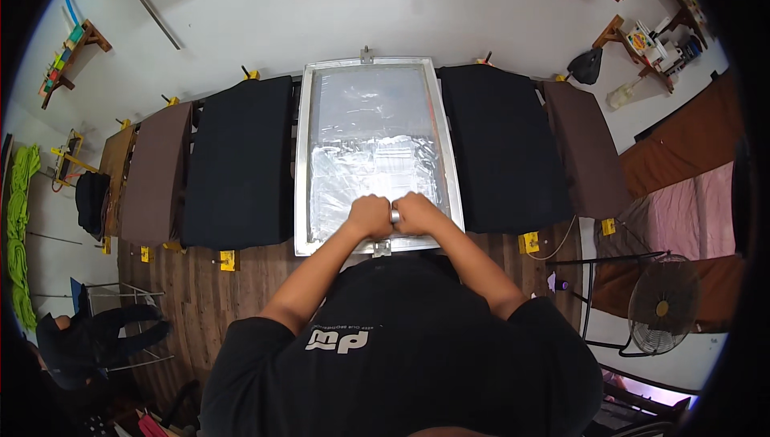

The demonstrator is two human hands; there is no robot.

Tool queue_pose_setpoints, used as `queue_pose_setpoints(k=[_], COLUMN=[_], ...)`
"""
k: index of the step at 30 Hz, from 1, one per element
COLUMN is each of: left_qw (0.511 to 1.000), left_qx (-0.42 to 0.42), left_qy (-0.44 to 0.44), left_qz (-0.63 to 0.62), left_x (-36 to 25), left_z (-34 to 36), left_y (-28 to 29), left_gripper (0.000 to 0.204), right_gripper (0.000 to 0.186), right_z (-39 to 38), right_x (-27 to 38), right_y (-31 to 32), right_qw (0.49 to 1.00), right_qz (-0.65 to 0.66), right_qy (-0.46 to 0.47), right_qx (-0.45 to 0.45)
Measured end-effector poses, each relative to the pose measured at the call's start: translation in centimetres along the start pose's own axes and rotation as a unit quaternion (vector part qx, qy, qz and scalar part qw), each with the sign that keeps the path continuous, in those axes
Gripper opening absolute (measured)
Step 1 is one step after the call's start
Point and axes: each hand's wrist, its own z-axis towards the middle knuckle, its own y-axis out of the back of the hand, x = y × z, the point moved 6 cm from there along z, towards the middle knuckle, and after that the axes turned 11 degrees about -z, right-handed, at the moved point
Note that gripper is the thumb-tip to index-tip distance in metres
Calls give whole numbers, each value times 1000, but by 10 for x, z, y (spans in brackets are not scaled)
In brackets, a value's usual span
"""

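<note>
Both fists side by side at the near edge of the silver screen frame (pixel 377 156), left hand (pixel 369 216) and right hand (pixel 417 212) touching, fingers curled tight on a grey handle (pixel 395 215), presumably a squeegee; its blade is hidden beneath. Frame lies flat on the desk (pixel 200 293), between dark fabric panels (pixel 241 160).
</note>
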Motion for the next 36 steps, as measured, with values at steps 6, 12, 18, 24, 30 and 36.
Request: queue_pose_setpoints(k=[6,12,18,24,30,36], left_qw=[997,995,998,999,996,998], left_qx=[66,-80,-53,17,-75,-41], left_qy=[34,32,-6,32,28,41], left_qz=[-23,-40,-14,-33,-43,-2], left_x=[-3,5,-8,-11,5,5], left_z=[-10,22,-4,-26,25,32], left_y=[-2,24,2,-7,33,31], left_gripper=[30,22,21,26,24,28], right_gripper=[37,26,31,29,21,24], right_z=[-11,29,-4,-21,28,36], right_x=[3,-22,-6,5,-26,-25], right_y=[-3,12,-3,-14,18,16], right_qw=[997,999,998,998,997,998], right_qz=[52,22,19,50,7,13], right_qy=[-4,-19,-13,21,-3,2], right_qx=[58,-45,-50,16,-79,-62])
